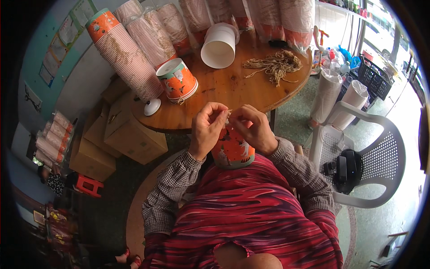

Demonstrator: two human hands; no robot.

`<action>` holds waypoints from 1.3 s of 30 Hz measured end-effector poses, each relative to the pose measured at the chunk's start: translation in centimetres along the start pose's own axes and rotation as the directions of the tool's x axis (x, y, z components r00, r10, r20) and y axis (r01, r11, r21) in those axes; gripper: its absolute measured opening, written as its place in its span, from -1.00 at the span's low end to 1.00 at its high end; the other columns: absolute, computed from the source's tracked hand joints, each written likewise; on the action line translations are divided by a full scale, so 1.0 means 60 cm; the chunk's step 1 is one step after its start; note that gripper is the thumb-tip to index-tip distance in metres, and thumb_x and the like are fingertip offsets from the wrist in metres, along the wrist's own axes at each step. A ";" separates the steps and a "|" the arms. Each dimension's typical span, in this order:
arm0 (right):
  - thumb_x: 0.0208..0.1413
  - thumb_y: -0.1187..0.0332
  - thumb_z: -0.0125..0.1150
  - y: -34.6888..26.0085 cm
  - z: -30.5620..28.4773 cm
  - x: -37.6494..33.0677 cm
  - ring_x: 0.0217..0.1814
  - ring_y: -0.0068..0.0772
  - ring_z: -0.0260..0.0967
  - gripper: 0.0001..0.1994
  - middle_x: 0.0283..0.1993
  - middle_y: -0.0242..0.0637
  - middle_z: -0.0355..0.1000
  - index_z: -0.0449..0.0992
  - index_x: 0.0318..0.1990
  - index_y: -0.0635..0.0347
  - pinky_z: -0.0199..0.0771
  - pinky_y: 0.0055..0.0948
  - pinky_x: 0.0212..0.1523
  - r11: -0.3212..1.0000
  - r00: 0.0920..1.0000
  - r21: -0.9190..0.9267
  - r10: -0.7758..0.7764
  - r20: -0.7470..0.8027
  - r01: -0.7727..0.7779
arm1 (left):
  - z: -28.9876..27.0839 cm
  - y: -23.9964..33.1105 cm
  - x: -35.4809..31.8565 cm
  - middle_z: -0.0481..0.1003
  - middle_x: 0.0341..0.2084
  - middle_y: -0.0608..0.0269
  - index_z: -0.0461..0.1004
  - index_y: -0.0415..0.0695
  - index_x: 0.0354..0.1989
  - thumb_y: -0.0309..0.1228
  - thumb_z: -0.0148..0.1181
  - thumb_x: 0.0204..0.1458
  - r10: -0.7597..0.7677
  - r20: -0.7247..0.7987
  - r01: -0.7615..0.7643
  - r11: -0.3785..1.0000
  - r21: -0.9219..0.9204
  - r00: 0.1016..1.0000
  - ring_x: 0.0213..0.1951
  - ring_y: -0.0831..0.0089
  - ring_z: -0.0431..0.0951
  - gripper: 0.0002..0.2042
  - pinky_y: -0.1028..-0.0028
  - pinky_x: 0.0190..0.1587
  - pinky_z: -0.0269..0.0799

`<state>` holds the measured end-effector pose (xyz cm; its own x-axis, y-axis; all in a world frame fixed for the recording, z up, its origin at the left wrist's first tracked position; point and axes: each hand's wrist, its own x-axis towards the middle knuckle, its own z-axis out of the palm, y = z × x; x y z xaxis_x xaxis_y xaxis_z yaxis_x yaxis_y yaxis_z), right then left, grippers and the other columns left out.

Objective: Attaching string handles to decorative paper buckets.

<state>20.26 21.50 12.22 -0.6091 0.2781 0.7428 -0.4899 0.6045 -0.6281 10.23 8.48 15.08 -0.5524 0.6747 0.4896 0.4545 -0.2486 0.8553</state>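
Note:
An orange paper bucket point(234, 150) with a green band and printed figures rests against my lap, below the table's near edge. Both hands meet above it with fingers pinched. My left hand point(207, 131) and my right hand point(256, 129) grip a short bit of tan twine point(230, 113) between their fingertips. My fingers partly cover the bucket's upper part, so how the twine joins it is hidden. On the table point(215, 92), a similar small stack of orange buckets point(177, 81) stands ahead to the left, twine hanging at its base.
A loose bundle of twine point(275, 65) lies at the table's right. A white bucket point(218, 47) lies on its side amid tall bucket stacks point(125, 56). A white lid knob point(152, 107) sits at the left edge. Cardboard boxes point(130, 132) stand left, a plastic chair point(380, 152) right.

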 end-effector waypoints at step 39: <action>0.11 0.56 0.16 0.004 0.005 -0.006 -0.27 -0.49 0.54 -0.85 -0.29 -0.22 0.54 0.49 -0.15 0.32 0.55 -0.55 -0.28 0.979 0.996 0.195 0.065 -0.066 -0.051 | -0.030 0.025 0.025 0.47 -0.46 0.41 0.50 -0.28 -0.21 -0.40 0.13 0.15 -0.392 0.342 0.493 0.820 -0.291 0.854 -0.43 0.69 0.39 -0.82 0.69 -0.28 0.30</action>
<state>20.18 21.32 11.77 -0.5969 0.3659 0.7140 -0.5703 0.4324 -0.6984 8.80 7.86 17.41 -0.4107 0.9114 0.0249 -0.1026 -0.0733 0.9920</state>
